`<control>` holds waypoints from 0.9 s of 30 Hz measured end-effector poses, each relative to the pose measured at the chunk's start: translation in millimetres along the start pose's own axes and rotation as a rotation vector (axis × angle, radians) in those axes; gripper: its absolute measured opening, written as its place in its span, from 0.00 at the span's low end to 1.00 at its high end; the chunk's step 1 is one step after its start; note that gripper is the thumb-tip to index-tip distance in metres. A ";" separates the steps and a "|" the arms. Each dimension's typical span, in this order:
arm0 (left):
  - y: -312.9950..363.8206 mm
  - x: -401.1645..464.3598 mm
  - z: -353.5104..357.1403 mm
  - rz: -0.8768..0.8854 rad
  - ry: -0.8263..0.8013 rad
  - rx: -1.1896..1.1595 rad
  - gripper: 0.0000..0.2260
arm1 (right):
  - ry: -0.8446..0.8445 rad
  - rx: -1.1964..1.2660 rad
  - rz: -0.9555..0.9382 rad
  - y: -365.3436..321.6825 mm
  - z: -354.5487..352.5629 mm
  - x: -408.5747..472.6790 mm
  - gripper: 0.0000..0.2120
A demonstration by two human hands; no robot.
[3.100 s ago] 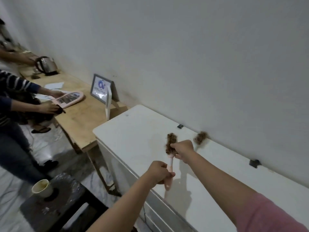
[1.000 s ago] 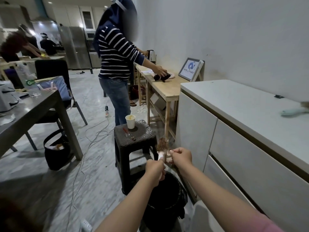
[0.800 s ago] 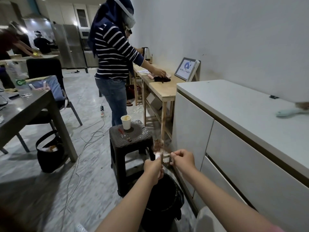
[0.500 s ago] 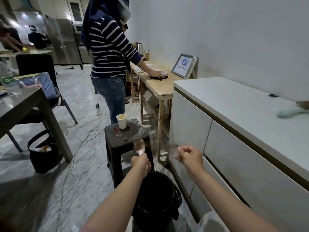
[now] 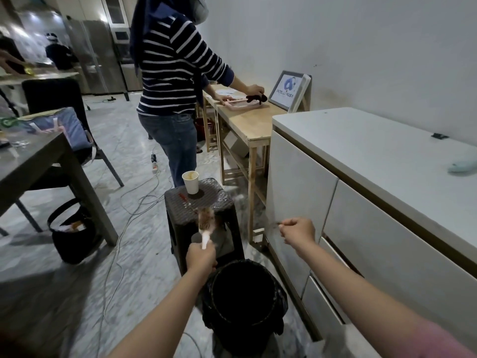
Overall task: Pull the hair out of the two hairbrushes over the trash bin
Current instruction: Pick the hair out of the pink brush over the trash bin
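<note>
My left hand [image 5: 200, 257] is closed in a fist around the pale handle of the pink hairbrush [image 5: 205, 223]. The brush stands upright above the fist, head uppermost, its bristles matted with brown hair. The head is blurred, so I cannot make out bristle detail.

My right hand [image 5: 297, 230] is held well to the right of that grip, at about the height of the brush head. Its fingertips [image 5: 283, 224] are pinched together. A faint dark wisp shows at the pinch, against the white cabinet [image 5: 296, 182]; I cannot tell for certain that it is hair.

The trash bin [image 5: 242, 301], lined with a black bag, stands on the floor directly below and between the two hands. Its open mouth is just under the left fist and slightly to its right.

The second hairbrush [image 5: 462, 165], pale blue-green, lies on the cabinet top far to the right of the right hand and above it. Only part of it is in view at the frame edge.

Behind the held brush is a dark stool [image 5: 200, 202] carrying a paper cup [image 5: 191, 182]. Beyond it, a person in a striped top [image 5: 170, 68] stands at a wooden table [image 5: 247, 122].
</note>
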State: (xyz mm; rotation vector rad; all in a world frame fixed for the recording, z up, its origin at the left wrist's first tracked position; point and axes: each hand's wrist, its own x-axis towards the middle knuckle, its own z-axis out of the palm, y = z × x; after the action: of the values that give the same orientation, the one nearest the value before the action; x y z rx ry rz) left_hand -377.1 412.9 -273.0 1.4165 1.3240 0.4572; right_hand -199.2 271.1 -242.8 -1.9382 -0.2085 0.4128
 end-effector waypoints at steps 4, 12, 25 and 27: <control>3.3 -12.4 5.6 0.018 -0.119 0.062 0.13 | -0.093 -0.214 0.003 4.6 23.2 0.6 0.10; 13.7 -19.2 17.3 0.008 -0.196 0.013 0.15 | -0.311 -0.238 0.018 0.6 50.1 7.9 0.27; 17.5 -17.4 27.2 -0.017 -0.206 -0.024 0.13 | -0.373 -0.078 -0.090 -12.2 79.2 9.3 0.08; 15.6 -16.2 25.3 -0.027 -0.208 -0.037 0.15 | -0.362 -0.174 -0.146 -13.5 76.1 8.0 0.11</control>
State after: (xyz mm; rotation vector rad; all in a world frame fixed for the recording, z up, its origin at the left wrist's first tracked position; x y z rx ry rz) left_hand -353.7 391.1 -262.0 1.3746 1.1602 0.3059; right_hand -220.0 344.3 -258.5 -1.9900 -0.6348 0.6648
